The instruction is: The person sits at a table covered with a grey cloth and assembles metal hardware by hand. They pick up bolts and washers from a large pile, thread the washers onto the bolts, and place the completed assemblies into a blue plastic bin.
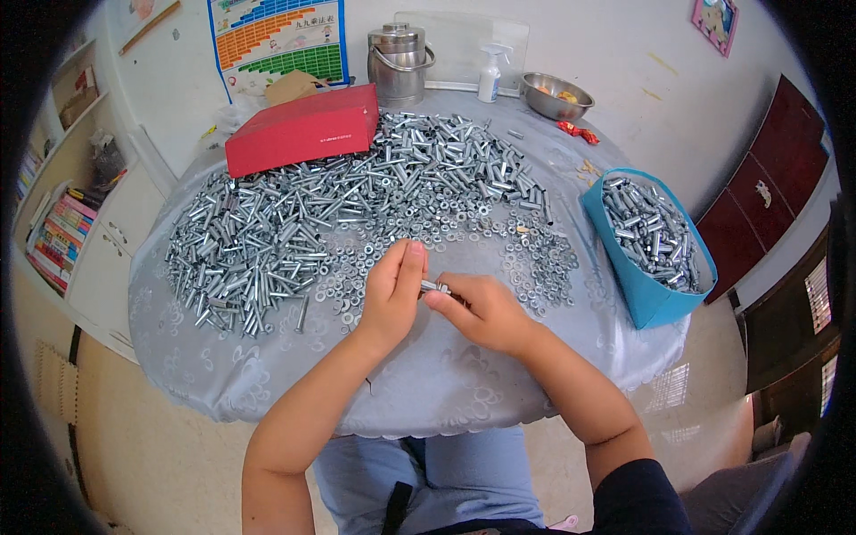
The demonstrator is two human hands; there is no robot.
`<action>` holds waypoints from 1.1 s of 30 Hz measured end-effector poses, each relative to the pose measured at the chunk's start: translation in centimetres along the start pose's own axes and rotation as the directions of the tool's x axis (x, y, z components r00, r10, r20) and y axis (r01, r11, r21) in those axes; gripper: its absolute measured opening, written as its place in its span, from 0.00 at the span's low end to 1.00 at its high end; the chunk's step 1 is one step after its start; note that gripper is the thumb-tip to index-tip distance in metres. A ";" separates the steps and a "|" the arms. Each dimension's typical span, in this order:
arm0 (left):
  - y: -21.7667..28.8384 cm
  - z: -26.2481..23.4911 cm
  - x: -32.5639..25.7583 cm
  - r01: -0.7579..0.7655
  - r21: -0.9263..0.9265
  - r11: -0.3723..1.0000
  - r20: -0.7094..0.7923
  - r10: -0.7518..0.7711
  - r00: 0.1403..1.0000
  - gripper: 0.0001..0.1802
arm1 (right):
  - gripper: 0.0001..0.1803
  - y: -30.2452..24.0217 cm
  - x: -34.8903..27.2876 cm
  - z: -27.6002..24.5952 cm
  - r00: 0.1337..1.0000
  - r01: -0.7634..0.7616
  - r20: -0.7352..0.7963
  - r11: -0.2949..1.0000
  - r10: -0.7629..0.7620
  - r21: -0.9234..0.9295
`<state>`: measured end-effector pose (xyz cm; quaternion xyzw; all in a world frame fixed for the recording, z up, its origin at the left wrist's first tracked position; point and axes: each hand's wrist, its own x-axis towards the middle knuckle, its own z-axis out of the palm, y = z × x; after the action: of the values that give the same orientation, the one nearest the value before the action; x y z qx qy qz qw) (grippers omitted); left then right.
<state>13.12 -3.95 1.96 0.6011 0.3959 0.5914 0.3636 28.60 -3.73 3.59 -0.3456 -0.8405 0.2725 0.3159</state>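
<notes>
Between my two hands, above the near side of the table, lies a small silver expansion bolt. My left hand is closed round one end of it, thumb pointing up. My right hand pinches the other end between thumb and fingers. Just beyond the hands are loose washers and nuts. Long silver bolts are heaped on the left, and metal sleeves are piled toward the back. One single bolt lies apart, left of my left hand.
A blue fabric bin full of metal anchors stands at the right edge. A red box rests on the heap. Behind are a steel canister, a spray bottle and a metal bowl. A grey cloth covers the round table.
</notes>
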 end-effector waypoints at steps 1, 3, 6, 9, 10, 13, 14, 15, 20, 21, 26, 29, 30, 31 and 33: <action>-0.1 0.0 0.0 -0.010 0.018 1.000 -0.011 0.010 1.000 0.18 | 0.19 0.1 0.1 0.1 0.999 0.000 -0.034 1.000 0.001 0.016; -0.4 0.2 0.0 -0.011 0.058 0.998 -0.016 0.012 1.000 0.18 | 0.17 0.1 0.2 0.0 0.994 -0.005 -0.108 0.999 0.009 0.041; -0.4 0.4 -0.1 -0.046 0.152 0.987 0.003 0.046 0.999 0.18 | 0.16 0.2 0.0 -0.4 0.985 0.087 -0.137 0.991 -0.101 -0.107; -0.4 0.5 -0.2 0.002 0.116 0.993 0.006 -0.002 1.000 0.18 | 0.16 0.4 0.1 -0.4 0.990 0.071 -0.106 0.985 -0.088 -0.155; -0.3 0.4 -0.2 0.034 0.080 0.996 0.004 -0.035 0.999 0.18 | 0.17 0.6 0.2 -0.4 0.997 0.051 -0.060 0.993 -0.058 -0.110; -0.3 0.5 -0.2 0.070 0.012 0.997 0.012 -0.070 0.997 0.18 | 0.17 0.8 0.2 -0.5 0.999 -0.013 0.051 0.999 0.011 0.038; -0.3 0.5 -0.2 0.063 0.008 0.998 0.006 -0.063 0.998 0.18 | 0.17 0.5 0.2 -0.5 0.998 -0.029 0.064 0.994 0.022 0.109; -0.3 0.5 -0.2 0.057 0.005 0.998 0.000 -0.057 0.998 0.18 | 0.17 0.4 0.2 -0.5 0.996 -0.045 0.078 0.983 0.031 0.178; 0.1 0.3 -0.4 -0.115 0.150 0.982 -0.011 0.118 0.993 0.16 | 0.22 0.4 0.1 -0.2 0.965 -0.238 0.207 0.865 0.160 0.442; 0.3 0.3 -0.5 -0.144 0.178 0.973 -0.012 0.149 0.989 0.15 | 0.22 0.4 0.0 -0.2 0.951 -0.289 0.248 0.823 0.186 0.490; 1.0 0.2 -0.8 -0.230 0.234 0.945 -0.009 0.238 0.971 0.14 | 0.24 0.0 0.2 -0.7 0.909 -0.394 0.387 0.632 0.157 0.668; 1.2 0.2 -0.9 -0.236 0.224 0.946 -0.005 0.243 0.970 0.14 | 0.25 0.4 0.3 -0.6 0.886 -0.444 0.432 0.582 0.170 0.682; 1.0 0.2 -0.7 -0.212 0.203 0.956 0.005 0.215 0.977 0.14 | 0.25 0.6 0.4 -0.5 0.880 -0.456 0.441 0.570 0.176 0.683; 0.8 0.2 -0.6 -0.187 0.182 0.965 0.016 0.187 0.982 0.15 | 0.25 0.6 0.4 -0.6 0.884 -0.457 0.423 0.562 0.200 0.690; 0.7 0.1 -0.5 -0.109 0.130 0.985 0.027 0.106 0.994 0.15 | 0.26 0.7 0.7 -0.7 0.889 -0.456 0.388 0.545 0.244 0.704</action>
<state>13.22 -4.64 2.37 0.6501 0.3973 0.5767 0.2947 28.97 -2.61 3.82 -0.2995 -0.5828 0.7068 0.2666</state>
